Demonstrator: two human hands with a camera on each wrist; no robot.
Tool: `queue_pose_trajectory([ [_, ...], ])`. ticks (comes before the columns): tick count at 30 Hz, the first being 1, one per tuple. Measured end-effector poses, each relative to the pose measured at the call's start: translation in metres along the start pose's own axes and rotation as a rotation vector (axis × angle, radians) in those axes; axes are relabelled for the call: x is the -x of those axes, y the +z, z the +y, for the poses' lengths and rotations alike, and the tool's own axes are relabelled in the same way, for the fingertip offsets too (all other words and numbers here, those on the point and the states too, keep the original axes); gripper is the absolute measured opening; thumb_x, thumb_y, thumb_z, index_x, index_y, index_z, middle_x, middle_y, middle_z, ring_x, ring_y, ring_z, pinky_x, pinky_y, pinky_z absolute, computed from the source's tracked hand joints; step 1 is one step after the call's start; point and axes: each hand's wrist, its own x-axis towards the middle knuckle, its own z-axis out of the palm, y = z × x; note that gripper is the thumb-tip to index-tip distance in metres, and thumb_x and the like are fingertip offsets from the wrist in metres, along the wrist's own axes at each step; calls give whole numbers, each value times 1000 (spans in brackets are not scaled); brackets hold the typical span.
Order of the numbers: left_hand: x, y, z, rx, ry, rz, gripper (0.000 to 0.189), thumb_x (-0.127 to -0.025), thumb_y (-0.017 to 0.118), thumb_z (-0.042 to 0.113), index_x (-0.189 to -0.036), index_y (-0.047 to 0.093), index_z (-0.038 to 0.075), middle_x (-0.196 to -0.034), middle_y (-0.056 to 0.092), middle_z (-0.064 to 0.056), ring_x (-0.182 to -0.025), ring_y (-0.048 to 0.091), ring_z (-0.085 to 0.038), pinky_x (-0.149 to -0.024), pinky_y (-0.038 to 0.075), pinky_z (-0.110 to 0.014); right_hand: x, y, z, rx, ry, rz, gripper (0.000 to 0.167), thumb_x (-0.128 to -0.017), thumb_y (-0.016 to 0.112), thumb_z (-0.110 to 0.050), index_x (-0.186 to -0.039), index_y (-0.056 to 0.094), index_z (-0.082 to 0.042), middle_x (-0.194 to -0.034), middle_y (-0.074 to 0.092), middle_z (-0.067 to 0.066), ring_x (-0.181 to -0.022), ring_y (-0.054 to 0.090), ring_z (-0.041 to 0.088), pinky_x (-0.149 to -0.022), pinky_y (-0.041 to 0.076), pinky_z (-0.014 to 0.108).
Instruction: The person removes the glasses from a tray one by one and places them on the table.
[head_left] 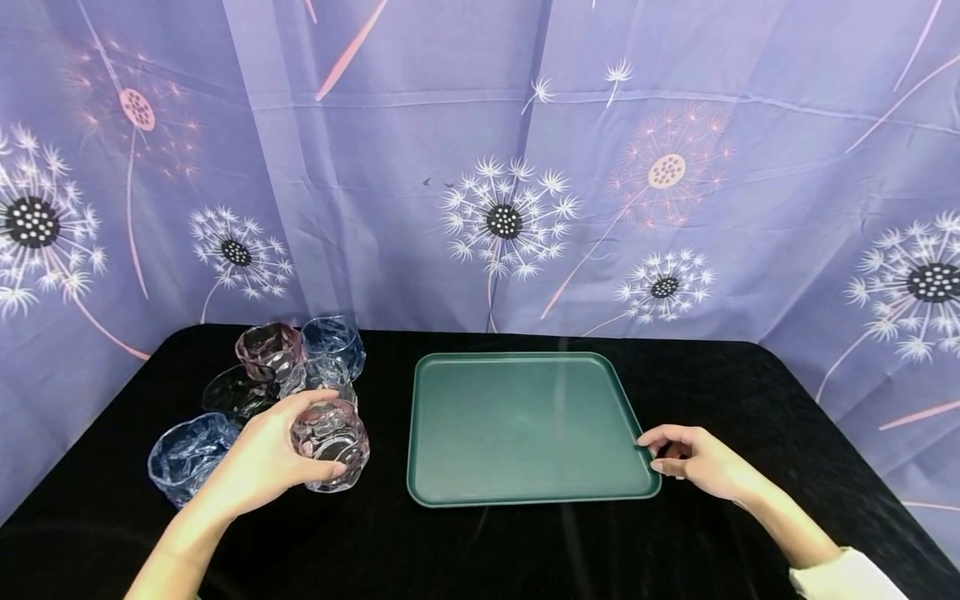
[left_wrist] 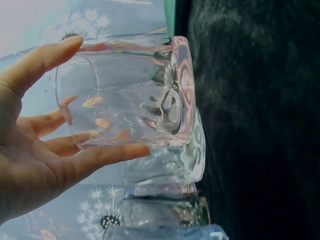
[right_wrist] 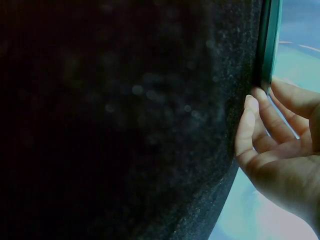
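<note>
My left hand (head_left: 258, 458) grips a pale pink glass tumbler (head_left: 335, 446) with thumb and fingers spread round its side. In the left wrist view the tumbler (left_wrist: 127, 92) has a thick, wavy base and looks to hold nothing. Over at the right, my right hand (head_left: 705, 462) pinches the right rim of a green rectangular tray (head_left: 525, 429) near its front corner. The right wrist view shows the fingertips at the end of the tray's edge (right_wrist: 271, 45). Nothing lies on the tray.
Behind and beside my left hand stand several wavy glasses: a blue one (head_left: 187, 454) in front, a greyish one (head_left: 232, 390), a pink one (head_left: 264, 346), a blue one (head_left: 333, 340) and a clear one (head_left: 327, 373). A black cloth (head_left: 480, 554) covers the table; a purple curtain (head_left: 405, 208) hangs behind.
</note>
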Motion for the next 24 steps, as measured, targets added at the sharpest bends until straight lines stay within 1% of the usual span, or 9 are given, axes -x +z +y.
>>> queue_pose_trajectory([
  [3, 3, -4, -2, -10, -2, 8, 72, -59, 85, 28, -121, 54, 7, -114, 58, -13, -98, 56, -28, -79, 44, -47, 0, 0, 0, -5, 1, -2, 22, -82, 58, 7, -104, 58, 6, -86, 53, 8, -61, 50, 6, -50, 45, 26],
  [8, 10, -9, -8, -50, -27, 11, 73, -57, 85, 33, -119, 55, 10, -110, 58, -12, -95, 54, -26, -77, 43, -46, 0, -1, -1, -5, 3, -5, 23, -82, 58, 8, -105, 58, 7, -86, 53, 9, -61, 50, 7, -51, 45, 26],
  [14, 16, -13, -16, -57, -22, 22, 71, -57, 86, 33, -118, 56, 12, -111, 58, -11, -94, 54, -26, -73, 44, -43, 0, -1, -1, 0, 6, -5, 23, -82, 58, 7, -105, 58, 7, -86, 54, 9, -61, 50, 7, -52, 45, 26],
  [21, 19, -14, -23, -60, -50, 7, 75, -57, 86, 32, -120, 54, 6, -114, 56, -16, -97, 54, -30, -76, 43, -47, 0, -1, 0, 2, 27, 4, 23, -82, 59, 6, -105, 59, 6, -86, 54, 8, -62, 51, 6, -52, 46, 26],
  [24, 19, -14, -25, -59, -51, 4, 75, -58, 85, 31, -121, 54, 5, -115, 56, -17, -99, 53, -32, -78, 42, -49, 0, -1, -1, 7, 36, 8, 23, -82, 60, 6, -105, 59, 5, -86, 54, 8, -62, 51, 6, -52, 46, 25],
])
